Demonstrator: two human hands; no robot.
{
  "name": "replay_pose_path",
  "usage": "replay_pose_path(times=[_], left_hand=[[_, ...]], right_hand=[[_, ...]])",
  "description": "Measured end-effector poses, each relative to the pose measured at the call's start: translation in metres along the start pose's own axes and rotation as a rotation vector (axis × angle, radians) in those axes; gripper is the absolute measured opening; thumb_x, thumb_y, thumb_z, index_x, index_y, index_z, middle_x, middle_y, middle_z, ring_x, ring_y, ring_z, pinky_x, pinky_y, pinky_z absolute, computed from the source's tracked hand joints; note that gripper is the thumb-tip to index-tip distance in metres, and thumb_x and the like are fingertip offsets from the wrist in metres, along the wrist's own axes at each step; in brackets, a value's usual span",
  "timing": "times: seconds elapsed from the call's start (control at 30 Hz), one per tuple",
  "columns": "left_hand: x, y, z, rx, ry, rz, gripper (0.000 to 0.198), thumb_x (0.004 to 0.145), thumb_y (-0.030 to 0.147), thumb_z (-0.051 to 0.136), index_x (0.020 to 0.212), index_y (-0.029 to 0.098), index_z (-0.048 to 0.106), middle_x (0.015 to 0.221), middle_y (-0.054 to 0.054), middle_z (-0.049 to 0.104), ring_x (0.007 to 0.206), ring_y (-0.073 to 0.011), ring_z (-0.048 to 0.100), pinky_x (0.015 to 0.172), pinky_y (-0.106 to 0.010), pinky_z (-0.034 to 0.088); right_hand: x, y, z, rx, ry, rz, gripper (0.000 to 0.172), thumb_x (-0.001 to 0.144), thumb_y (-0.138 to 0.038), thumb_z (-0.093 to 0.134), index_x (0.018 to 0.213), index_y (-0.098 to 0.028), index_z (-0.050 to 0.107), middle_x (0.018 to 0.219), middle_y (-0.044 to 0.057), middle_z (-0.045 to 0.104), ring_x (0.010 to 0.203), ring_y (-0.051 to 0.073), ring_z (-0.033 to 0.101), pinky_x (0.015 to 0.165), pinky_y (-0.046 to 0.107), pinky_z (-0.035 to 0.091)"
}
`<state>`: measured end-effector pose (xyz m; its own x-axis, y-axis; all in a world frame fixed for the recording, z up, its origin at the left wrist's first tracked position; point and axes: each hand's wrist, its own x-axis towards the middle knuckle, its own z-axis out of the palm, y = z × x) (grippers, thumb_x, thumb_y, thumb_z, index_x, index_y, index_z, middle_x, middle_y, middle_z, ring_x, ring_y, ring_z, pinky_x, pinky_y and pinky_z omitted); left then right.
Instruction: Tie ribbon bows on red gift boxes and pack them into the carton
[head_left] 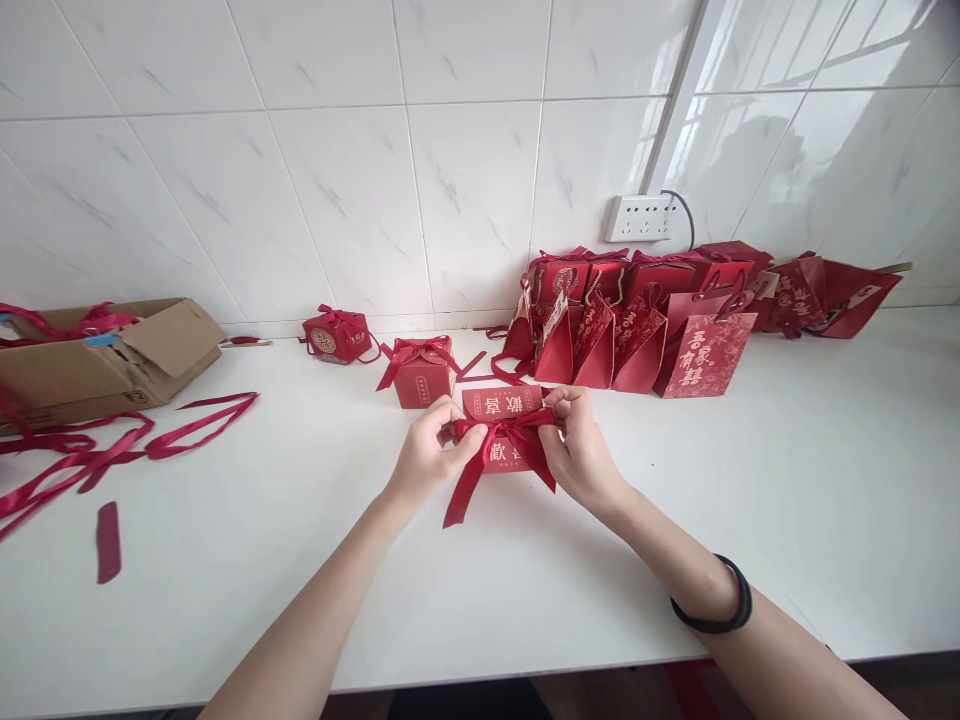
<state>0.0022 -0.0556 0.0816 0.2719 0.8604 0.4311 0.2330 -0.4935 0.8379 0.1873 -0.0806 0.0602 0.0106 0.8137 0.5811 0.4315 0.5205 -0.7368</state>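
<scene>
A flat red gift box (504,404) with gold characters lies on the white table (787,480) in front of me. A dark red ribbon (501,436) is tied across it in a bow, its tails hanging toward me. My left hand (429,448) pinches the bow's left loop. My right hand (576,442) pinches the right loop. Both hands have their fingers closed on the ribbon.
Two small red boxes with bows (421,371) (337,335) sit behind. Several red gift bags (679,320) lean against the tiled wall under a socket (639,217). A cardboard box (105,355) and loose ribbons (97,450) lie at the left.
</scene>
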Motion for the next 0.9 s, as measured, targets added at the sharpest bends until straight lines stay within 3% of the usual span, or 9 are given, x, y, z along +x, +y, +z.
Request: replay_pose_path(times=[0.27,0.47,0.57,0.9], left_hand=[[0.0,0.0,0.001,0.007,0.01,0.009,0.031,0.075,0.032,0.059,0.059,0.018,0.037,0.065,0.002,0.036,0.058,-0.0097,0.037,0.053,-0.023,0.032],[0.0,-0.001,0.001,-0.004,0.004,-0.006,0.029,0.076,0.032,0.058,0.06,0.019,0.037,0.066,0.002,0.037,0.059,-0.01,0.036,0.055,-0.023,0.032],[0.001,0.0,0.0,-0.019,0.021,-0.029,0.031,0.076,0.033,0.058,0.06,0.018,0.036,0.066,0.002,0.035,0.06,-0.0102,0.036,0.055,-0.023,0.032],[0.003,-0.004,-0.001,-0.056,0.036,-0.039,0.036,0.079,0.039,0.057,0.06,0.018,0.035,0.065,0.003,0.033,0.059,-0.0096,0.032,0.053,-0.023,0.029]], right_hand=[[0.001,-0.003,-0.001,-0.081,0.032,-0.006,0.017,0.084,-0.021,0.045,0.097,-0.023,0.035,0.068,-0.002,0.053,0.06,0.015,0.054,0.051,0.026,0.043],[0.004,-0.007,-0.002,-0.153,0.026,-0.008,0.014,0.083,-0.022,0.047,0.074,-0.023,0.037,0.066,-0.001,0.054,0.056,0.013,0.048,0.051,0.025,0.041],[0.004,-0.007,-0.003,-0.134,0.005,-0.014,0.011,0.084,-0.021,0.044,0.075,-0.022,0.039,0.07,0.001,0.055,0.059,0.013,0.049,0.053,0.025,0.042],[0.005,-0.014,-0.003,0.059,-0.043,0.169,0.019,0.089,-0.031,0.042,0.073,-0.023,0.035,0.065,-0.004,0.046,0.056,0.011,0.039,0.05,0.024,0.033]])
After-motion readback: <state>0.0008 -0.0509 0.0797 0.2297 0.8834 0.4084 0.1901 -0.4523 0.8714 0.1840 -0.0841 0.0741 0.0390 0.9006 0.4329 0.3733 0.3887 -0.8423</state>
